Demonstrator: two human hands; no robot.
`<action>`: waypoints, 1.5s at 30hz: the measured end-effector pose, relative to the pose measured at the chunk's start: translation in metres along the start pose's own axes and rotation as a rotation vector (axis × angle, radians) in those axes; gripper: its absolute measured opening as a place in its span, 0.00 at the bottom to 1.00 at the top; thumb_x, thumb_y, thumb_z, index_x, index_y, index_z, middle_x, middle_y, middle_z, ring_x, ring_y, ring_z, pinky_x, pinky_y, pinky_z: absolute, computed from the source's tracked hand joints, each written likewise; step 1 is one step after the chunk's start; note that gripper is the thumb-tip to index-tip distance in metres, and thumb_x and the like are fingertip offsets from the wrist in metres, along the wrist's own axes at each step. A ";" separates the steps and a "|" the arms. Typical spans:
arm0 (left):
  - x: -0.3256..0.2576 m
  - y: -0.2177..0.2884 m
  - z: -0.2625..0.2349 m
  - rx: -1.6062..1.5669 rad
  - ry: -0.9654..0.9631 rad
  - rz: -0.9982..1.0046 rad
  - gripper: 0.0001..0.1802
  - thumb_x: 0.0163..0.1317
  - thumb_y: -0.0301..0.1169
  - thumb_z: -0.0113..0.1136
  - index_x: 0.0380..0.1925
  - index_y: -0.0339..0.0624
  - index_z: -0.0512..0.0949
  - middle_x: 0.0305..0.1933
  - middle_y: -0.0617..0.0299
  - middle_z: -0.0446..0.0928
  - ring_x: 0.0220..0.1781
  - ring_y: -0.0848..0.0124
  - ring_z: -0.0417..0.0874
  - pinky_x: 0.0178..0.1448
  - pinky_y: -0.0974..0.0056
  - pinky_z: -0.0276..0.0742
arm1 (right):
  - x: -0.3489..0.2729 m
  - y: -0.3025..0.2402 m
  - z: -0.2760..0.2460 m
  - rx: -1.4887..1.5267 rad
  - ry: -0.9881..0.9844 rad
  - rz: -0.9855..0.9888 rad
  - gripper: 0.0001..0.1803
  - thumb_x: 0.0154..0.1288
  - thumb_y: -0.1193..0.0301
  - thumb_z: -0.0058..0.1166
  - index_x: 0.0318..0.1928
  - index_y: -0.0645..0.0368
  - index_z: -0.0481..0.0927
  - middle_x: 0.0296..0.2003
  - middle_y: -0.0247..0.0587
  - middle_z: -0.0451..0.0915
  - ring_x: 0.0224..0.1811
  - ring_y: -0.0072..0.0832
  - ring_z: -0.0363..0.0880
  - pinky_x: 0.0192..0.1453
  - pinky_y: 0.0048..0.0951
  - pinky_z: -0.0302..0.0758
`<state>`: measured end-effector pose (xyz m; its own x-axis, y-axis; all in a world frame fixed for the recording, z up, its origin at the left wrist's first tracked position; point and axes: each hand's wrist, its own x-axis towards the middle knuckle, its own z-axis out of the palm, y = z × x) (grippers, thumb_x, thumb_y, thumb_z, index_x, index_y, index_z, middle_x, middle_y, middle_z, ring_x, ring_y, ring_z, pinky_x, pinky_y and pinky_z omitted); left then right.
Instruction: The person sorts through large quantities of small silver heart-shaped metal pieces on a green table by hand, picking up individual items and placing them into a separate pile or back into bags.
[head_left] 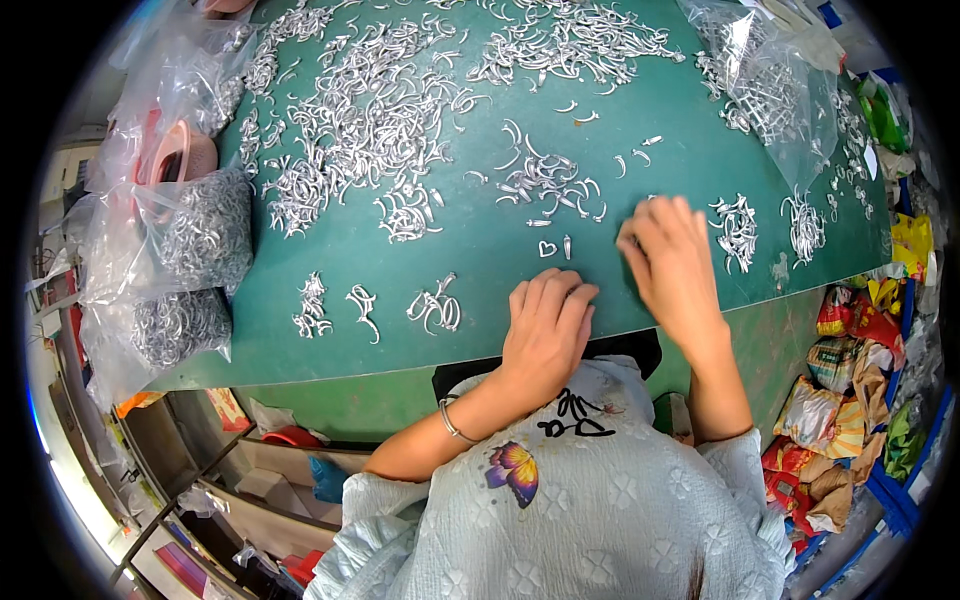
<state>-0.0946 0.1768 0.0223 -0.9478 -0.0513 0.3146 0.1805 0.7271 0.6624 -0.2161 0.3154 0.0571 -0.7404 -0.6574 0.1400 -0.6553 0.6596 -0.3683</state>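
Observation:
My left hand (545, 325) rests at the near edge of the green table, palm down. Its fingers are curled together, and whatever they hold is hidden. Just beyond it lie a small silver heart-shaped outline piece (546, 249) and a short silver bar-like piece (567, 247). My right hand (668, 265) is over the table to the right of these, fingers bent and closed towards the thumb; the contents cannot be made out. Past both hands is a loose cluster of small silver metal pieces (550, 180), some curved, some straight.
Large heaps of curved silver pieces (380, 110) cover the far left and far middle of the table (500, 300). Smaller piles (737, 232) lie at both sides. Clear bags of metal parts (205, 230) stand at the left edge; another bag (790, 110) is far right. Packages (830, 410) fill shelving at right.

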 end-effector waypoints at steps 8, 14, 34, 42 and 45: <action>0.016 0.008 -0.002 0.017 -0.050 0.044 0.24 0.52 0.26 0.69 0.51 0.39 0.76 0.55 0.54 0.72 0.59 0.55 0.73 0.59 0.52 0.64 | 0.022 0.004 -0.001 0.162 0.153 -0.016 0.10 0.56 0.74 0.62 0.39 0.58 0.78 0.36 0.41 0.74 0.43 0.40 0.72 0.45 0.39 0.65; 0.006 -0.004 -0.001 -0.016 -0.045 0.068 0.18 0.52 0.22 0.66 0.45 0.40 0.78 0.47 0.57 0.74 0.53 0.56 0.75 0.58 0.52 0.65 | 0.012 0.004 0.000 0.077 0.002 -0.013 0.06 0.56 0.75 0.62 0.33 0.58 0.77 0.34 0.38 0.73 0.42 0.37 0.70 0.46 0.36 0.63; 0.011 0.009 -0.009 -0.009 0.017 -0.005 0.23 0.52 0.22 0.67 0.50 0.40 0.76 0.53 0.56 0.73 0.56 0.57 0.74 0.57 0.53 0.62 | 0.022 0.018 -0.006 0.514 -0.125 -0.010 0.08 0.58 0.74 0.60 0.38 0.60 0.78 0.36 0.42 0.77 0.44 0.40 0.74 0.48 0.39 0.69; 0.002 -0.004 -0.005 -0.001 -0.066 0.052 0.17 0.51 0.21 0.66 0.43 0.38 0.78 0.45 0.58 0.75 0.53 0.58 0.74 0.57 0.53 0.63 | 0.036 0.015 0.011 0.020 0.092 -0.021 0.05 0.58 0.78 0.57 0.35 0.61 0.76 0.32 0.44 0.74 0.41 0.43 0.72 0.46 0.41 0.67; 0.000 -0.002 -0.003 -0.013 -0.004 0.011 0.17 0.51 0.22 0.66 0.43 0.38 0.78 0.46 0.58 0.74 0.53 0.58 0.74 0.57 0.52 0.63 | 0.018 0.002 -0.002 0.158 -0.093 -0.099 0.04 0.58 0.78 0.56 0.34 0.61 0.76 0.32 0.45 0.75 0.41 0.43 0.72 0.46 0.41 0.67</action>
<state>-0.0942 0.1733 0.0234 -0.9468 -0.0406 0.3192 0.1943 0.7186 0.6677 -0.2310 0.3058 0.0609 -0.6519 -0.7517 0.0996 -0.6868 0.5296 -0.4979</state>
